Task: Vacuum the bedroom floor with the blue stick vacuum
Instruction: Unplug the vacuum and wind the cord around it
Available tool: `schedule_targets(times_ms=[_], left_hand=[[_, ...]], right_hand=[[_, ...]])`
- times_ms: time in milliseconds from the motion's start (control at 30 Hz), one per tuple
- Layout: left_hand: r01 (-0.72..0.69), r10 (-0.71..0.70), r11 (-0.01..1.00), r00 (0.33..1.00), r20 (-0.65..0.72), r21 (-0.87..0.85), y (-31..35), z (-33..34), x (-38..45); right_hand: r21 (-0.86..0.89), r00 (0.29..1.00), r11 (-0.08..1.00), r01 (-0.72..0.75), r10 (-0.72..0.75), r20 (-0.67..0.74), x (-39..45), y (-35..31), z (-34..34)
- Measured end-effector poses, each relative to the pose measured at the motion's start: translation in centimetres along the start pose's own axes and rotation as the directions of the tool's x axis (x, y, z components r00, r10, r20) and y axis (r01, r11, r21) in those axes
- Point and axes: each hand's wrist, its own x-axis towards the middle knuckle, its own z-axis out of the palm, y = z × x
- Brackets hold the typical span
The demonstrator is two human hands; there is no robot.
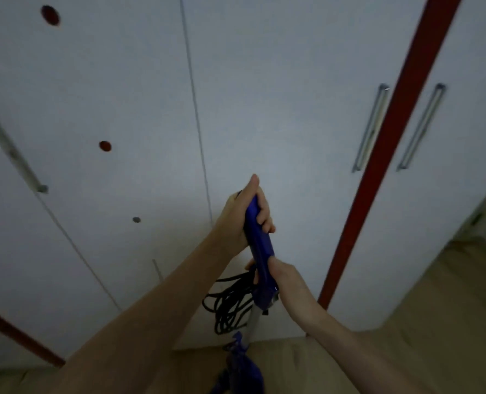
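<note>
The blue stick vacuum (260,245) stands upright in front of me, its blue handle high and its blue body (244,368) low at the frame's bottom edge. My left hand (244,217) grips the top of the handle, thumb pointing up. My right hand (281,277) holds the handle's lower end, where it meets the silver tube (253,322). A coiled black power cord (230,302) hangs in loops from the stick, just left of my right hand. The floor head is out of view.
White wardrobe doors (264,109) with metal bar handles (371,129) and a red vertical strip (384,155) fill the view ahead. Light wooden floor (435,308) shows at the bottom and right. A further door handle (11,149) is at the left.
</note>
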Motion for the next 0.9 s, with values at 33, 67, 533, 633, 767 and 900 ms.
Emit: schedule_targets(times_ms=[33, 67, 533, 633, 767, 900], left_hand=[[0.017, -0.017, 1.000, 0.999, 0.034, -0.013, -1.2, 2.4, 1.0], [0.037, -0.035, 0.999, 0.997, 0.064, -0.029, -2.5, 4.9, 1.9], [0.301, -0.219, 0.945, 0.871, 0.439, -0.125, -20.8, 41.9, 14.4], [0.361, -0.255, 0.926, 0.813, 0.524, -0.109, -24.8, 49.3, 16.7], [0.435, -0.293, 0.896, 0.727, 0.621, -0.086, -29.7, 58.3, 20.8], [0.488, -0.309, 0.869, 0.665, 0.680, -0.082, -34.0, 66.9, 26.3]], right_hand=[[0.002, 0.999, 1.000, 0.006, -0.006, -0.047, -1.3, 0.0, -2.4], [0.007, 0.995, 1.000, 0.011, -0.010, -0.095, -2.6, -0.1, -4.8], [-0.184, 0.744, 0.972, -0.149, -0.013, -0.668, -21.6, -1.5, -38.3], [-0.167, 0.626, 0.958, -0.232, 0.016, -0.780, -24.8, -1.4, -44.6], [-0.150, 0.496, 0.954, -0.261, -0.001, -0.868, -27.5, -1.7, -53.3], [-0.157, 0.380, 0.949, -0.272, -0.044, -0.924, -28.3, -2.0, -62.5]])
